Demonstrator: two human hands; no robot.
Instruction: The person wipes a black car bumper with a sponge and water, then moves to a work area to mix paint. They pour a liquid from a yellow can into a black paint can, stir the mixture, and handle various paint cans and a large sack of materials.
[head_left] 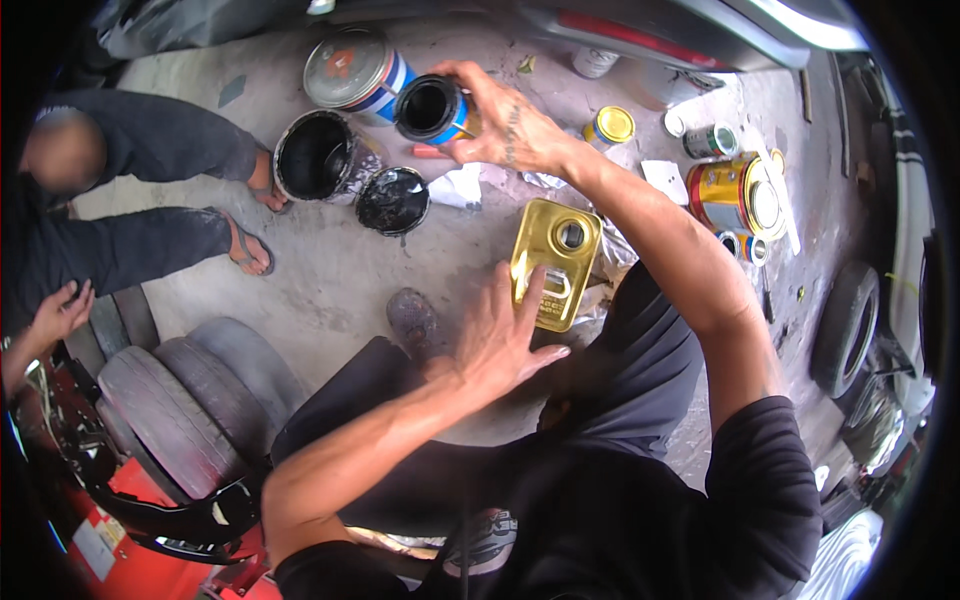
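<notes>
My right hand (510,125) is wrapped round a small paint can (467,122) with a blue and orange label and a black-coated mouth. It is held beside a larger black-smeared paint can (365,160), which stands open with black paint inside. Against that can lies a round lid (393,203) covered in wet black paint. My left hand (490,335) has its fingers spread over the near side of a gold rectangular tin (541,222) with a round opening on top. Whether the fingers touch the tin I cannot tell. No object shows in that hand.
A large lidded can (345,68) stands behind the black one. On the right are a yellow-lidded can (614,123), a gold and red can (708,196) and a loose tyre (846,330). Another person's legs (150,240) are at left, above stacked tyres (175,415). A car bumper (660,35) overhangs the far side.
</notes>
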